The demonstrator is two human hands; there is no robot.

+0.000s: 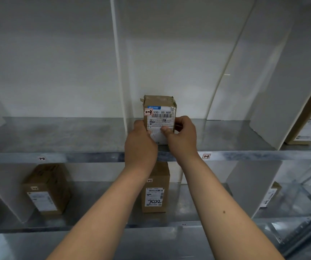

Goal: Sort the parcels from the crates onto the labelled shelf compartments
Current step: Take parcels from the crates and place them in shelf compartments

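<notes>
Placing small brown cardboard parcel (159, 117) upright on grey metal shelf (57, 139), at the compartment's front.
Left hand (140, 139) and right hand (183, 136) curl round its lower sides; next: release, nudge back. Parcel reads "1-3", "530- D5 A68"; orange shelf-edge sticker (206, 156) probably "1-3" too.

Background only:
You see a plain white wall (57, 53) at the back and, at your lower right, diagonal metal bracing (277, 236) with punched holes.
</notes>
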